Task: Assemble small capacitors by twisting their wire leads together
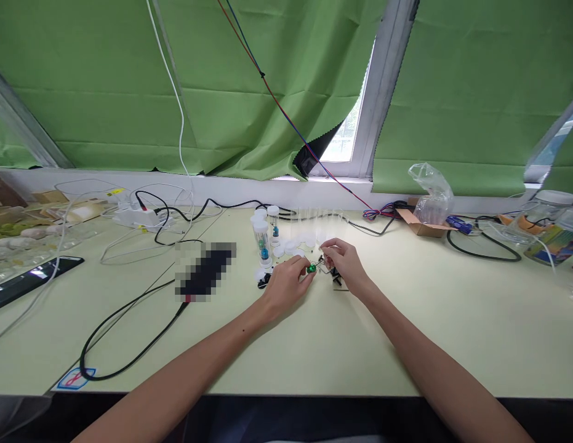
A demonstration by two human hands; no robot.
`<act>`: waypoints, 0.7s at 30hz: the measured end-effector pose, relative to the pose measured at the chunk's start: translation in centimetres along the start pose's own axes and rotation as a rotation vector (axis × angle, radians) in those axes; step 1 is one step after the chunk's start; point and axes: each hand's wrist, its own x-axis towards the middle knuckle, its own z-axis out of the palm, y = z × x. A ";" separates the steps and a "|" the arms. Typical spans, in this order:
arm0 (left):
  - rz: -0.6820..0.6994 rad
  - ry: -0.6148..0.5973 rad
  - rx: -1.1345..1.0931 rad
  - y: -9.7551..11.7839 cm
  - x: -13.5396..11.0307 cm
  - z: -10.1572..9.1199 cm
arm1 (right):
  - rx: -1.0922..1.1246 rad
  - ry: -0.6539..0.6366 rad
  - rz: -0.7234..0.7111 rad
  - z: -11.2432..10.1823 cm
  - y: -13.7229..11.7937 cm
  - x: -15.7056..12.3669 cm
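Note:
Both my hands meet over the middle of the pale green table (406, 332). My left hand (286, 284) is closed in a pinch on a small green bead-like piece (311, 268). My right hand (344, 261) is closed too, its fingertips pinching a thin piece right next to the green one; what it is I cannot make out. Small black parts (336, 281) lie on the table under my right hand. Just behind my left hand stand clear vials (263, 237) with blue and green pieces inside, and several white caps (286, 248) lie beside them.
A black cable (124, 314) loops across the left of the table to a pixelated dark object (205, 269). A white power strip (138, 216) and a dark phone (32, 277) sit left. A cardboard box with a plastic bag (429, 209) and jars (551, 215) stand right. Green curtains hang behind.

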 end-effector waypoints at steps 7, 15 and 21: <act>-0.013 -0.023 -0.012 0.1 -0.1 0.0 | -0.081 -0.014 -0.055 0.1 0.0 -0.2; -0.024 -0.007 -0.093 0.8 -0.2 0.0 | -0.130 0.007 -0.102 0.3 -0.4 -0.5; -0.069 0.003 -0.226 1.0 -0.3 0.2 | -0.122 0.036 -0.118 0.4 -0.6 -0.6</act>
